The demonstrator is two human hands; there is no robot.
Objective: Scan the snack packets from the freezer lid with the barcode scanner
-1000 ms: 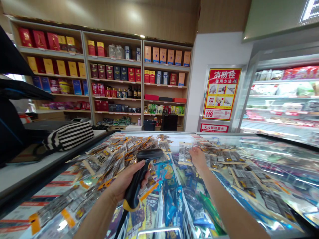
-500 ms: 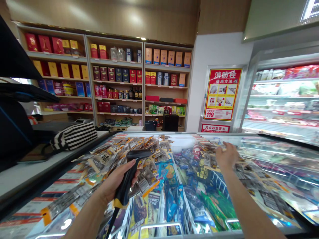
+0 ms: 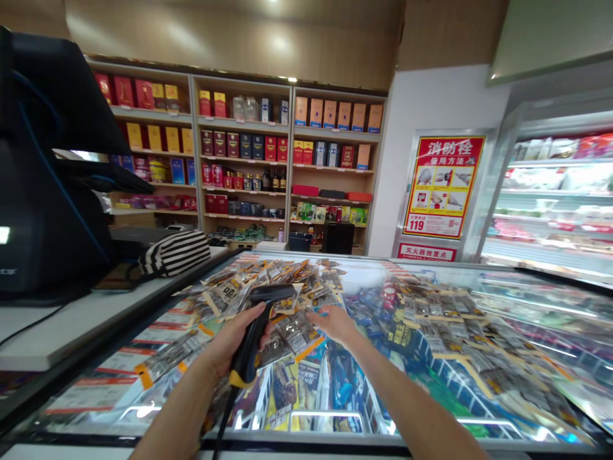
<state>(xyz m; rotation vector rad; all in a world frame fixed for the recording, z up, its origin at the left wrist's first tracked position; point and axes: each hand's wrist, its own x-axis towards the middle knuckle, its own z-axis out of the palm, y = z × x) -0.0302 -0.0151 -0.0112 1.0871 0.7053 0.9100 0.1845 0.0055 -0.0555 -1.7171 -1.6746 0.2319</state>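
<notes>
My left hand [image 3: 234,338] is wrapped round the handle of a black and yellow barcode scanner [image 3: 271,294], its head above a heap of small snack packets [image 3: 230,294]. A cable runs down from the handle. At the right side of this heap my right hand [image 3: 338,324] reaches in, fingers stretched and slightly apart, fingertips at a clear packet with an orange edge [image 3: 297,332]. Whether they touch it is hard to tell. More packets [image 3: 443,306] lie spread in rows on the right part of the freezer's glass top [image 3: 354,271].
Under the glass, wire baskets hold bagged frozen goods [image 3: 342,383]. On the left a counter [image 3: 43,332] carries a black till screen [image 3: 62,96] and a striped pouch [image 3: 177,253]. Shelves of boxes [image 3: 244,145] stand behind; a lit fridge [image 3: 560,191] is at the right.
My right hand has moved left from the right-hand packets to the heap beside the scanner. My left hand still holds the scanner. The view has shifted slightly left.
</notes>
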